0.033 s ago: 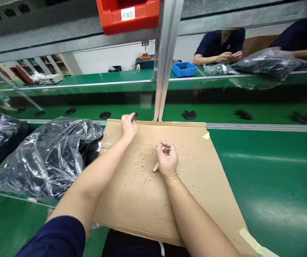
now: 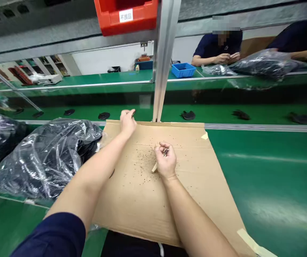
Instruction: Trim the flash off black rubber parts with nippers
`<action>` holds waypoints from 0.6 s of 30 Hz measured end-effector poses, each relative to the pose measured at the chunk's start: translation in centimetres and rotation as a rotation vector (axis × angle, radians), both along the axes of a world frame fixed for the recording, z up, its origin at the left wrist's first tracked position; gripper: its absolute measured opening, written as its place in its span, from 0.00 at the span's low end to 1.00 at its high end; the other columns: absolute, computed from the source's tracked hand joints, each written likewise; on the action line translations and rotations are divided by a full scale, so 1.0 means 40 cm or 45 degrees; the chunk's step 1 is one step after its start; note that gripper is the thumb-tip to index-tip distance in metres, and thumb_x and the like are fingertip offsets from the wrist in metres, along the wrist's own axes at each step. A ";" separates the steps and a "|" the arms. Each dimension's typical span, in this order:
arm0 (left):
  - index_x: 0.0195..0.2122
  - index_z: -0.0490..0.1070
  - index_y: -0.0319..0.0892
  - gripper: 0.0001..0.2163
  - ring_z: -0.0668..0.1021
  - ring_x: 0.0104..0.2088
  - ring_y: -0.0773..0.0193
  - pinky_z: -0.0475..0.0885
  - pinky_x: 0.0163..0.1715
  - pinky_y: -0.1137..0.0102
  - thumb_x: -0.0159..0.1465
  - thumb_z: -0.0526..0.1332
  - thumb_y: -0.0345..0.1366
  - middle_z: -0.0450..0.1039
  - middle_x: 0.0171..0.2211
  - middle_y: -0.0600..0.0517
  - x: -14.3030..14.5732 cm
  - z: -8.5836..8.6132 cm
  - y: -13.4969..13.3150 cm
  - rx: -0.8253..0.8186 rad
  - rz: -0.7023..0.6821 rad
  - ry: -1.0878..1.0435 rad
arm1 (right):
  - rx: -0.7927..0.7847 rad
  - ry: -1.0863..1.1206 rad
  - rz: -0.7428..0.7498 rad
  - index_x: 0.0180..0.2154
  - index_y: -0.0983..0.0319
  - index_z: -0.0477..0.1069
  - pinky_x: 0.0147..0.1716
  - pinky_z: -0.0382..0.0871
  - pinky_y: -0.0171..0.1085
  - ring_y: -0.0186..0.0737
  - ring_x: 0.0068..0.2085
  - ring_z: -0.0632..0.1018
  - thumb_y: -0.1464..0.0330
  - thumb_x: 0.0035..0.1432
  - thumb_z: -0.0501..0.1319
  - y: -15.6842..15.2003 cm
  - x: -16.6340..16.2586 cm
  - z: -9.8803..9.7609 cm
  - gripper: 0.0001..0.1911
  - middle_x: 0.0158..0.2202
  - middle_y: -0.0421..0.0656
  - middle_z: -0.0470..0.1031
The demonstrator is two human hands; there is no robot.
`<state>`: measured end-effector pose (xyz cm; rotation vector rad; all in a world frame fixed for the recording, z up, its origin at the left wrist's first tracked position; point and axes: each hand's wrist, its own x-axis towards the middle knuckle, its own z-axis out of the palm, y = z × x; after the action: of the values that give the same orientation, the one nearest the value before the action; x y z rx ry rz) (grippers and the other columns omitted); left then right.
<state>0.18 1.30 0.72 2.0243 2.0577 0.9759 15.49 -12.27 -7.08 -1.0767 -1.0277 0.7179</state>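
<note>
My left hand (image 2: 128,122) reaches over the far edge of a cardboard sheet (image 2: 142,203), its fingertips pinching a small black part (image 2: 133,113) next to the green conveyor belt (image 2: 142,111). My right hand (image 2: 165,161) rests mid-sheet, closed around a small tool (image 2: 155,167) with a pale wooden handle; a metal tip shows between the fingers. Dark crumbs lie scattered on the cardboard around that hand.
A clear plastic bag of black parts (image 2: 43,157) lies left of the cardboard. Black parts (image 2: 188,115) ride the belt. An aluminium post (image 2: 164,60) rises behind the sheet under a red bin (image 2: 126,16). A co-worker (image 2: 217,48) sits opposite near a blue tray (image 2: 182,69).
My left hand has pushed a little farther over the cardboard's edge towards the belt, and the black part shows less. My right hand has barely moved.
</note>
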 end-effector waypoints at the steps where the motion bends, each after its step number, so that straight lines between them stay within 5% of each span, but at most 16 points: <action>1: 0.61 0.61 0.42 0.26 0.65 0.58 0.55 0.61 0.58 0.65 0.61 0.61 0.28 0.57 0.58 0.41 0.005 0.016 0.028 -0.028 0.019 0.012 | -0.004 -0.012 0.000 0.44 0.61 0.67 0.38 0.68 0.37 0.35 0.32 0.71 0.61 0.56 0.63 -0.001 0.001 0.004 0.16 0.30 0.37 0.66; 5: 0.61 0.59 0.39 0.29 0.65 0.59 0.51 0.61 0.59 0.63 0.59 0.65 0.35 0.56 0.60 0.40 0.037 0.037 0.030 -0.111 -0.039 0.025 | -0.116 -0.125 -0.008 0.43 0.62 0.67 0.38 0.68 0.38 0.37 0.33 0.72 0.59 0.55 0.62 -0.008 0.002 0.026 0.17 0.31 0.39 0.68; 9: 0.55 0.67 0.39 0.22 0.70 0.55 0.53 0.64 0.57 0.64 0.62 0.61 0.41 0.65 0.56 0.43 0.024 0.021 -0.122 -0.328 -0.311 0.226 | -0.229 -0.303 -0.009 0.38 0.62 0.68 0.36 0.67 0.39 0.39 0.32 0.73 0.56 0.55 0.60 -0.014 0.001 0.042 0.16 0.30 0.41 0.70; 13: 0.54 0.69 0.39 0.26 0.73 0.52 0.50 0.67 0.53 0.62 0.57 0.65 0.45 0.71 0.52 0.42 -0.097 0.042 -0.275 -0.660 -0.435 0.550 | -0.188 -0.407 -0.010 0.38 0.62 0.68 0.38 0.67 0.39 0.40 0.33 0.73 0.55 0.54 0.60 -0.013 -0.002 0.036 0.18 0.32 0.43 0.71; 18: 0.54 0.69 0.41 0.30 0.71 0.53 0.50 0.65 0.52 0.65 0.49 0.71 0.42 0.70 0.53 0.42 -0.278 0.059 -0.384 -0.852 -0.613 0.823 | -0.204 -0.398 -0.013 0.40 0.63 0.69 0.35 0.67 0.38 0.37 0.29 0.71 0.53 0.52 0.60 0.005 -0.013 0.010 0.21 0.29 0.41 0.71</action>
<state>-10.96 -14.06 3.10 2.3793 1.6041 -0.4507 14.99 -12.07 -6.68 -1.3618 -1.2443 0.6440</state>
